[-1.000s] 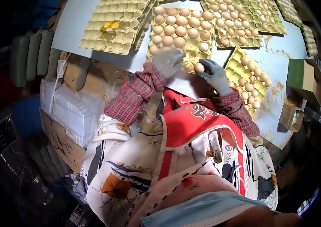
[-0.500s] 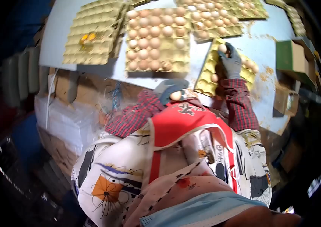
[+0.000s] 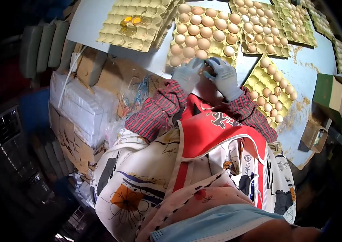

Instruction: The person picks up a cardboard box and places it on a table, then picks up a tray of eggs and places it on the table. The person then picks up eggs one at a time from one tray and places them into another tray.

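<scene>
My left hand point(image 3: 188, 75), in a grey-blue glove, is at the front edge of the middle egg tray point(image 3: 218, 49). Its fingers are bent together, and what they hold, if anything, is hidden. Beside it, my right hand point(image 3: 224, 77), gloved alike, curls its fingers inward at the same edge, the fingertips close to those of the left. I cannot make out what lies between them. Brown and pale eggs point(image 3: 194, 30) fill much of this yellow pulp tray, with bare cups at its right side. To the right lies a smaller, angled egg tray point(image 3: 255, 82) with eggs along its right part.
At the left, a stacked egg tray point(image 3: 114, 24) carries a broken egg point(image 3: 131, 20) with two yolks. More filled trays point(image 3: 264, 28) stand at the back right. A green carton point(image 3: 327, 94) and a small cardboard box point(image 3: 314, 137) sit at the table's right edge. A plastic-wrapped box point(image 3: 78, 107) stands lower left.
My right hand has left the smaller tray and come to the middle tray's front edge. My left hand has moved forward to meet it; the egg it held no longer shows. The view has shifted.
</scene>
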Motion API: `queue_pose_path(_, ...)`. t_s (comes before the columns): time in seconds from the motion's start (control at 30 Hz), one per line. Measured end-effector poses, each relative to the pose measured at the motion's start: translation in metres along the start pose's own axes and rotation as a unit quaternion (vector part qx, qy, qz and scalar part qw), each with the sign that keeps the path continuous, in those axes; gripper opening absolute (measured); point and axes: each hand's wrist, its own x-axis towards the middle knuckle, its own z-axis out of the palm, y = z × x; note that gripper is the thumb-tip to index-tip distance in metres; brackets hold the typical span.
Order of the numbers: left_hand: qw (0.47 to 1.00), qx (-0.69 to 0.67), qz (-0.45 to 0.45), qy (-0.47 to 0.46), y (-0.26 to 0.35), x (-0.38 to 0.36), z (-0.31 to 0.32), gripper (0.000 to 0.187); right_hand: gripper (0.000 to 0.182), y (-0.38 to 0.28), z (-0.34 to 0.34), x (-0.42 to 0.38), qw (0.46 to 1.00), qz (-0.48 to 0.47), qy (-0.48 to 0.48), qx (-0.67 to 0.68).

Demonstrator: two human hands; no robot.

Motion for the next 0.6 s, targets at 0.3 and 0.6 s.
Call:
queue_pose_path(0.3, 0.961, -0.254, -0.052, 0.098, -0.007, 0.02, -0.013, 0.048, 0.024, 0.063, -0.014, -0.059, 0.565, 0.289, 0.116, 0.764)
queue_pose_path(0.6, 0.956, -0.291, -0.038, -0.01, -0.001, 0.07, 0.001, 0.051, 0.049, 0.032, -0.002, -0.055, 0.988, 0.005, 0.153, 0.01)
